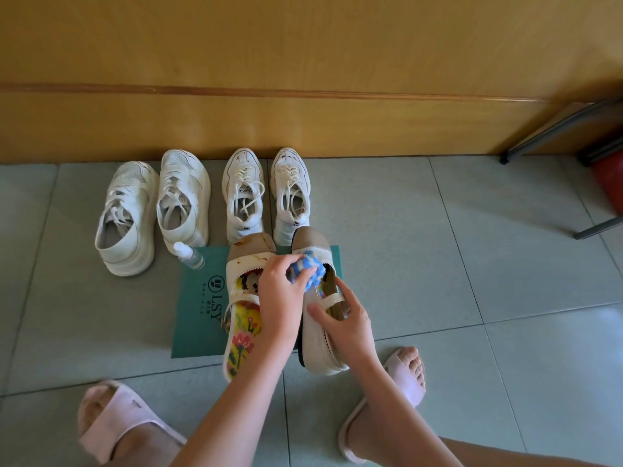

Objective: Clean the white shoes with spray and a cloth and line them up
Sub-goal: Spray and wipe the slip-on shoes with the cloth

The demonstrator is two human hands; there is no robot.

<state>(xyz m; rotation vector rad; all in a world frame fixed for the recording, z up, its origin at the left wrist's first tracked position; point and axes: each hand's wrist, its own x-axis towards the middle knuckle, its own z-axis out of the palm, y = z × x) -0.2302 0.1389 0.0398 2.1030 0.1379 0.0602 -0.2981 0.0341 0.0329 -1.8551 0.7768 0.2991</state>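
Note:
Two white strap shoes with beige toes lie on a green mat [197,308]. The left strap shoe [241,335] shows a flowered insole and stains on its toe. My left hand [281,298] grips a blue cloth [308,269] and presses it on the front of the right strap shoe [318,342]. My right hand [345,320] holds that shoe by its side and strap. A clear spray bottle [188,255] lies at the mat's far left corner. Two pairs of white sneakers stand toes to the wall, one pair on the left [153,207], one in the middle [266,193].
A wooden wall panel [303,123] borders the grey tiled floor [455,264]. Dark chair legs [553,129] and a red object [610,176] are at the far right. My feet in pink slippers are at the near left [118,419] and near right [401,375].

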